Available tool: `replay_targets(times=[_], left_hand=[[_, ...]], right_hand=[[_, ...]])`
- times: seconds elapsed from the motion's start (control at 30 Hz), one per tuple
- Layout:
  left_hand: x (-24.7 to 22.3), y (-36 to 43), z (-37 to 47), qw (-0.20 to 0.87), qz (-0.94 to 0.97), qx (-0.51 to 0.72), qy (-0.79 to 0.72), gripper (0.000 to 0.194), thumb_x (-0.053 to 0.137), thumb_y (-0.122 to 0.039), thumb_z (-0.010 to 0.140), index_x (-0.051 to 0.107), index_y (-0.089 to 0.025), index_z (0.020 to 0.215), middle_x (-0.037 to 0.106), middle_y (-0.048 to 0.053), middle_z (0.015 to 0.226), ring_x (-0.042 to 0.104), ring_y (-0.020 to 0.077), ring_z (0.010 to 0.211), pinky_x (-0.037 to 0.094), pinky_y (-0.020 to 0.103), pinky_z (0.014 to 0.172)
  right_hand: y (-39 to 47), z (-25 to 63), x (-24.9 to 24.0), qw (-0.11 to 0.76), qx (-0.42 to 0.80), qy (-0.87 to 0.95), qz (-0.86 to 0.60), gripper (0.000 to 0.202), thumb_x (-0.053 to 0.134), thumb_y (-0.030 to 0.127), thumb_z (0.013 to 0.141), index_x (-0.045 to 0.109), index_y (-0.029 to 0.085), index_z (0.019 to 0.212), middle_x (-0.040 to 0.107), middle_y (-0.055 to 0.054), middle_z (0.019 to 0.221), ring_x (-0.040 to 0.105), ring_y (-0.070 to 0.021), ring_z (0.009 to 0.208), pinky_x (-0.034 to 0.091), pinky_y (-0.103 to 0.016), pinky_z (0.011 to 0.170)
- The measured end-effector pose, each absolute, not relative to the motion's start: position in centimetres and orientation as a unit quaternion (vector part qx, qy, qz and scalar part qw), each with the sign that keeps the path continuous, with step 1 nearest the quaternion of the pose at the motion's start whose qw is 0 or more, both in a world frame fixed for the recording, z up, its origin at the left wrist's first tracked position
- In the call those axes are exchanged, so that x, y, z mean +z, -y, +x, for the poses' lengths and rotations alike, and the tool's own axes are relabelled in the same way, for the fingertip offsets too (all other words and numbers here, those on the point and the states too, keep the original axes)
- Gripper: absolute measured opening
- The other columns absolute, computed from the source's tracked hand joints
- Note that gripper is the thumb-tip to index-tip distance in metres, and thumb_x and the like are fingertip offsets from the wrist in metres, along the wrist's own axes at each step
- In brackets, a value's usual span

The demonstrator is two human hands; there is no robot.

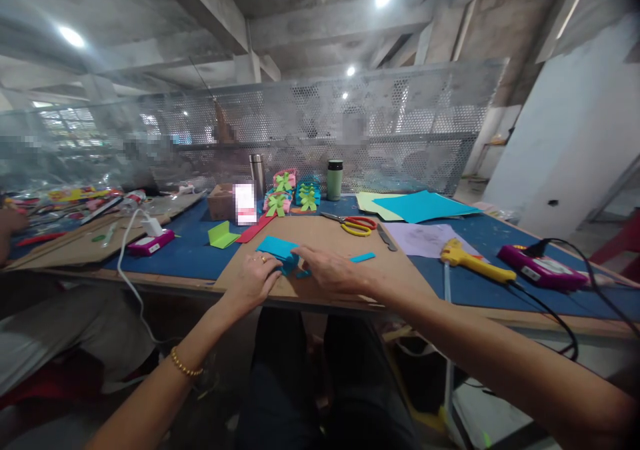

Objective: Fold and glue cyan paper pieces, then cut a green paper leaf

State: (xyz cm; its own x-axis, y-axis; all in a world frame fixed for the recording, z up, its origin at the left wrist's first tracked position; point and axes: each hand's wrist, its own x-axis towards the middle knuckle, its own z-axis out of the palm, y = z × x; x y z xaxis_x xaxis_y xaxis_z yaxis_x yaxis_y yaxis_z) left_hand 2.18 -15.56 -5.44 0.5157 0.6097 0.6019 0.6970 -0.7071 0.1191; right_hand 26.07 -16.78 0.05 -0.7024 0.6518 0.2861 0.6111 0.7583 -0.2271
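Note:
A folded blue paper piece (277, 248) is held over the front of a brown cardboard sheet (400, 270). My left hand (257, 275) grips its left side, fingers bent over the near edge. At its right end, my right hand (327, 269) pinches the paper with thumb and fingers. A blue strip (363, 258) lies on the cardboard to the right of my right hand. Scissors with red and yellow handles (357, 225) and a grey-handled knife (387, 238) rest farther back on the cardboard.
Behind are pink and blue paper pieces with green bows (279, 203), a steel flask (257, 173) and a green tumbler (335, 180). On the right lie blue sheets (425, 206), a yellow glue gun (475, 263) and a purple power strip (543, 269). A white cable (120, 257) hangs at left.

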Motion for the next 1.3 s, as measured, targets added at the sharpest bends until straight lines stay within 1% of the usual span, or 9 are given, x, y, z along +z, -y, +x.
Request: replay_targets(times=[0.1,0.2,0.37,0.5,0.63,0.77,0.87,1.03,1.3], left_hand=[[-5.8,15.8,2.2,0.077,-0.862,-0.335,0.374,0.02,0.049,-0.022,0.097,0.066,-0.02,0.107,0.069,0.01,0.103,0.059,0.0267,0.105,0.044,0.043,0.091],[-6.0,15.9,2.3,0.074,-0.856,-0.349,0.373,0.022,0.047,-0.021,0.097,0.066,-0.019,0.108,0.069,0.011,0.105,0.059,0.0261,0.103,0.045,0.043,0.091],[-6.1,15.5,2.3,0.058,-0.849,-0.374,0.37,0.024,0.046,-0.023,0.096,0.068,-0.019,0.107,0.069,0.01,0.104,0.061,0.0249,0.101,0.049,0.041,0.09],[-6.6,15.1,1.6,0.052,-0.848,-0.393,0.351,0.023,0.048,-0.029,0.094,0.068,-0.022,0.102,0.071,0.007,0.101,0.065,0.0244,0.098,0.051,0.04,0.089],[-7.9,13.5,0.8,0.073,-0.843,-0.41,0.339,0.022,0.049,-0.036,0.092,0.066,-0.034,0.105,0.073,-0.002,0.102,0.068,0.0238,0.096,0.052,0.039,0.088],[-8.3,12.6,0.4,0.074,-0.832,-0.435,0.336,0.017,0.048,-0.039,0.089,0.062,-0.043,0.099,0.073,-0.011,0.096,0.068,0.022,0.084,0.053,0.038,0.08],[-7.5,12.8,-0.1,0.059,-0.849,-0.401,0.339,0.014,0.049,-0.039,0.089,0.062,-0.04,0.094,0.072,-0.01,0.092,0.066,0.0219,0.084,0.052,0.039,0.08],[-5.5,13.6,-0.2,0.062,-0.853,-0.338,0.393,0.018,0.053,-0.035,0.09,0.07,-0.03,0.09,0.073,0.0,0.099,0.063,0.027,0.1,0.045,0.044,0.092],[-4.7,14.1,2.9,-0.001,-0.841,-0.378,0.386,0.018,0.055,-0.028,0.091,0.072,-0.022,0.091,0.072,0.005,0.093,0.062,0.0233,0.094,0.047,0.037,0.086]], right_hand=[[17.3,27.5,1.0,0.237,0.061,0.909,-0.336,0.051,0.038,0.004,0.09,0.048,0.018,0.137,0.057,-0.014,0.132,0.063,-0.0195,0.104,0.052,-0.035,0.09],[19.2,30.8,2.5,0.296,0.035,0.879,-0.371,0.05,0.039,0.01,0.092,0.048,0.022,0.14,0.055,-0.013,0.137,0.065,-0.0194,0.104,0.054,-0.038,0.092],[23.8,41.1,3.1,0.383,-0.038,0.791,-0.475,0.038,0.048,0.029,0.095,0.059,0.025,0.13,0.064,-0.012,0.123,0.069,-0.0221,0.094,0.058,-0.036,0.081],[27.5,49.9,1.3,0.398,-0.154,0.687,-0.589,0.026,0.051,0.032,0.093,0.068,0.021,0.11,0.07,-0.01,0.105,0.069,-0.0237,0.087,0.056,-0.038,0.079],[29.5,54.0,-0.3,0.337,-0.199,0.628,-0.673,0.026,0.048,0.026,0.093,0.071,0.016,0.101,0.071,-0.012,0.097,0.068,-0.0239,0.083,0.053,-0.036,0.075],[28.1,52.9,-0.8,0.208,-0.221,0.622,-0.721,0.029,0.045,0.018,0.096,0.071,0.013,0.107,0.069,-0.014,0.109,0.064,-0.0243,0.102,0.048,-0.034,0.091],[26.3,51.1,-0.8,0.103,-0.247,0.609,-0.747,0.029,0.046,0.022,0.098,0.07,0.013,0.112,0.067,-0.015,0.116,0.059,-0.0285,0.11,0.044,-0.038,0.095],[24.0,50.9,-0.7,-0.013,-0.219,0.569,-0.792,0.033,0.049,0.034,0.098,0.068,0.011,0.113,0.065,-0.02,0.121,0.057,-0.0348,0.113,0.044,-0.043,0.089],[22.9,52.8,-1.2,-0.033,-0.22,0.592,-0.775,0.035,0.041,0.032,0.101,0.068,0.01,0.103,0.066,-0.021,0.104,0.062,-0.0344,0.102,0.045,-0.041,0.08]])
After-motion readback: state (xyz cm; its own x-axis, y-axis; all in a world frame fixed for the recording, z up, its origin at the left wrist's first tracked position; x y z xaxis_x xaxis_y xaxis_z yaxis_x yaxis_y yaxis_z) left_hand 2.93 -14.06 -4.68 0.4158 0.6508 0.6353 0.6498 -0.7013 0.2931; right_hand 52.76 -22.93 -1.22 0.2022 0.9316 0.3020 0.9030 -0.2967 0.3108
